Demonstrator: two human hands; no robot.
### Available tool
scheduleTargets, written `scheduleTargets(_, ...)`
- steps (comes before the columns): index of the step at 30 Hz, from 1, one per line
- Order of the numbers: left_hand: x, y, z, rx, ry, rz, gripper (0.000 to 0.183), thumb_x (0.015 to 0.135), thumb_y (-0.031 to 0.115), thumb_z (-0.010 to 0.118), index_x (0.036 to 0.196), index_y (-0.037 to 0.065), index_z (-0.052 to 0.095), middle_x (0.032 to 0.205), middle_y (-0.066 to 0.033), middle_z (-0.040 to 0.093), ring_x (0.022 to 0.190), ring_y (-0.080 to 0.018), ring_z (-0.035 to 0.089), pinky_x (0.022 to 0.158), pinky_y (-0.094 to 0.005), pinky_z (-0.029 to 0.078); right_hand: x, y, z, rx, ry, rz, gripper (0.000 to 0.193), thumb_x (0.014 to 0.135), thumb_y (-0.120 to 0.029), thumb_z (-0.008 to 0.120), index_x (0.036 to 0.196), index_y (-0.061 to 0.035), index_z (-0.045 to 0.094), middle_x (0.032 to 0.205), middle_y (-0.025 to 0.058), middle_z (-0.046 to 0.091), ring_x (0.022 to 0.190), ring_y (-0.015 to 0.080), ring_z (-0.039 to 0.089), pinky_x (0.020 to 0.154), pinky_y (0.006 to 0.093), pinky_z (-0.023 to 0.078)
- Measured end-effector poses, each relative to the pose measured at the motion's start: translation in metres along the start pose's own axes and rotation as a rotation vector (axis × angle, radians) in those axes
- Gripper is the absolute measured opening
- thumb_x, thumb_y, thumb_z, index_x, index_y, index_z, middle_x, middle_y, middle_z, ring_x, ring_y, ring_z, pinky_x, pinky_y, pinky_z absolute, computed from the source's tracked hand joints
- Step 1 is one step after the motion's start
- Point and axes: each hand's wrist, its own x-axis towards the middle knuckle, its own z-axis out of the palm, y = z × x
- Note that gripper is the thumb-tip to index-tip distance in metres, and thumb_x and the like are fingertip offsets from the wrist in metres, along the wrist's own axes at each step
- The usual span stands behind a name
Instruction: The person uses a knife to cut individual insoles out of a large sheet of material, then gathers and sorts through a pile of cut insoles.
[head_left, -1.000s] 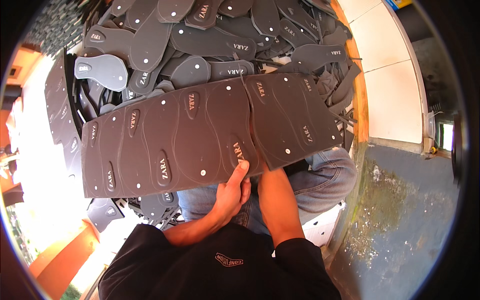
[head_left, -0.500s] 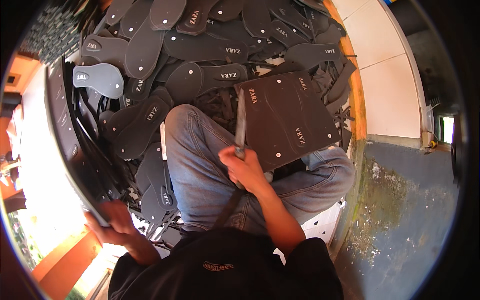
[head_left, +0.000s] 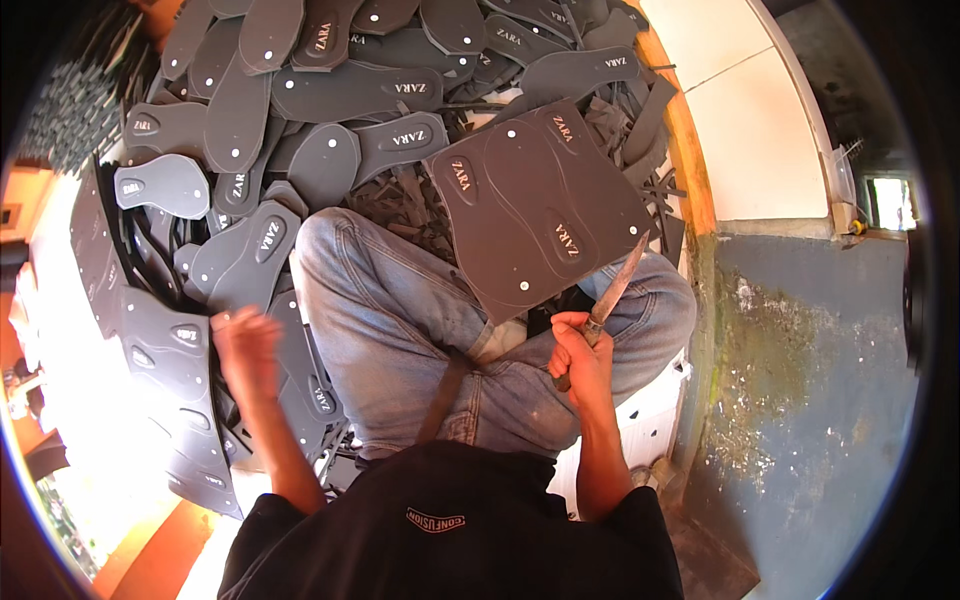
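Note:
My right hand [head_left: 583,362] is closed around the handle of a knife [head_left: 617,285] with a worn, rust-marked blade. Its tip points up and to the right, beside the near right corner of a dark brown sheet [head_left: 520,215]. That sheet rests across my crossed legs and bears pressed insole outlines, pale lettering and small white dots. My left hand [head_left: 248,355] is raised, its fingers smeared by motion. Just left of it is another dark sheet [head_left: 170,385] with insole shapes, tilted at the lower left.
A heap of cut dark insoles [head_left: 360,90] spreads in front of me. Dark offcut strips [head_left: 400,205] lie between the heap and my legs. An orange-brown wooden edge [head_left: 690,150] runs along the right, beside white tiles [head_left: 755,130] and a stained grey floor [head_left: 800,380].
The left-hand sheet has come away from my left hand and tilted into view; that hand has moved up and right. My right hand and knife have swung right, away from the lap sheet's left edge.

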Motion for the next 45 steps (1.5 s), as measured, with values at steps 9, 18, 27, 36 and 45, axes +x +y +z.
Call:
scheduleTargets(9, -0.068, -0.184, 0.177, 0.084, -0.302, -0.773, 0.058, 0.085, 0.037, 0.064, 0.125, 0.0, 0.043, 0.116, -0.012, 0.055, 0.101, -0.0237, 0.058, 0.084, -0.0397, 0.051, -0.029, 0.024, -0.023, -0.22, 0.017, 0.011, 0.018, 0.09, -0.015, 0.059, 0.091, 0.0032, 0.058, 0.055, 0.0003, 0.047, 0.041, 0.0071, 0.042, 0.039, 0.0227, 0.033)
scheduleTargets(18, -0.07, -0.154, 0.174, 0.108, -0.238, -0.605, 0.031, 0.083, 0.019, 0.068, 0.106, 0.0, 0.057, 0.095, -0.0094, 0.065, 0.079, -0.0183, 0.065, 0.055, -0.031, 0.054, -0.039, 0.024, -0.031, -0.321, 0.015, 0.011, 0.018, 0.09, -0.017, 0.059, 0.09, 0.001, 0.059, 0.056, -0.0022, 0.048, 0.042, 0.006, 0.042, 0.04, 0.022, 0.032)
scheduleTargets(27, -0.109, -0.086, 0.141, 0.183, -0.118, -0.691, 0.029, 0.083, 0.024, 0.067, 0.101, 0.004, 0.058, 0.086, -0.0066, 0.064, 0.068, -0.0166, 0.063, 0.046, -0.0277, 0.047, -0.065, 0.021, -0.027, -0.741, -0.169, -0.037, 0.012, 0.084, -0.012, 0.061, 0.092, -0.002, 0.061, 0.054, 0.0002, 0.051, 0.047, 0.0064, 0.044, 0.046, 0.0242, 0.037)
scheduleTargets(36, -0.119, -0.081, 0.149, 0.164, -0.116, -0.675, 0.03, 0.083, 0.028, 0.068, 0.099, 0.004, 0.058, 0.085, -0.0048, 0.063, 0.07, -0.0142, 0.062, 0.049, -0.0265, 0.047, -0.082, 0.032, -0.031, -0.857, -0.183, 0.052, 0.013, 0.08, -0.006, 0.057, 0.09, -0.0037, 0.063, 0.05, 0.006, 0.05, 0.045, 0.0124, 0.048, 0.047, 0.0286, 0.04)
scheduleTargets(45, -0.119, -0.08, 0.148, 0.155, -0.138, -0.694, 0.028, 0.085, 0.028, 0.066, 0.098, 0.005, 0.06, 0.083, -0.0043, 0.064, 0.069, -0.0131, 0.062, 0.049, -0.0246, 0.048, -0.077, 0.037, -0.025, -0.899, -0.157, 0.022, 0.012, 0.077, -0.005, 0.055, 0.087, -0.0032, 0.063, 0.052, 0.011, 0.053, 0.045, 0.0193, 0.053, 0.048, 0.0322, 0.041)
